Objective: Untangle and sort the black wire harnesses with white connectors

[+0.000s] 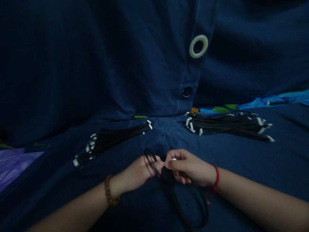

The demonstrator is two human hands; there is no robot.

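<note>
Close together at the centre, my left hand [145, 169] and my right hand [187, 166] pinch a thin black cable [150, 162] with a small white connector between the fingertips. Part of the cable loops over the fingers of my left hand. More black cable [180, 209] hangs in a loop below my right hand. My fingers partly hide the connector, so its exact shape cannot be made out. My left wrist wears a brown bead bracelet [111, 190], my right a red cord [217, 175].
A bundle of black cables with white connectors [113, 138] lies on the dark blue cloth [166, 129] to the left. Another, thicker cable bundle [224, 125] lies to the right. Blue cloth with a pale ring [198, 46] rises behind. Purple plastic [19, 164] lies far left.
</note>
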